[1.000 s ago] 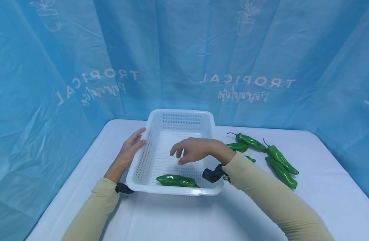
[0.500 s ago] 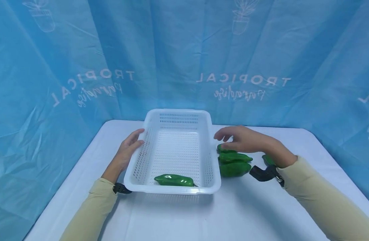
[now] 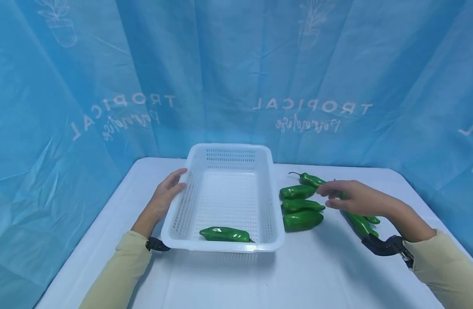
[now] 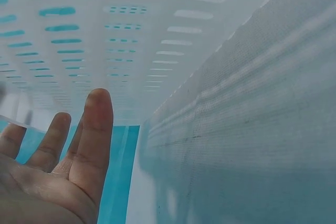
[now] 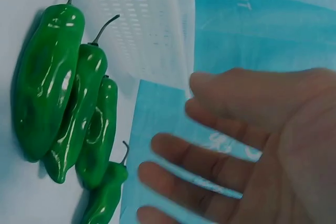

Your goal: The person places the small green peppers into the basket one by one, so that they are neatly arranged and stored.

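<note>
Green peppers near right hand; one pepper in basket.

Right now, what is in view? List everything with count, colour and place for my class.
Basket: 1, white, middle of the view
Pepper: 1, green, inside basket's near end
Other peppers: at least 6, green, right of basket, some partly hidden
Table: 1, white, under basket
Curtain: count unclear, blue, behind and beside table
Wristbands: 2, black, left and right
Sleeves: 2, beige, lower left and lower right
Left hand: 1, bare, at basket's left side
Right hand: 1, bare, near peppers
</note>
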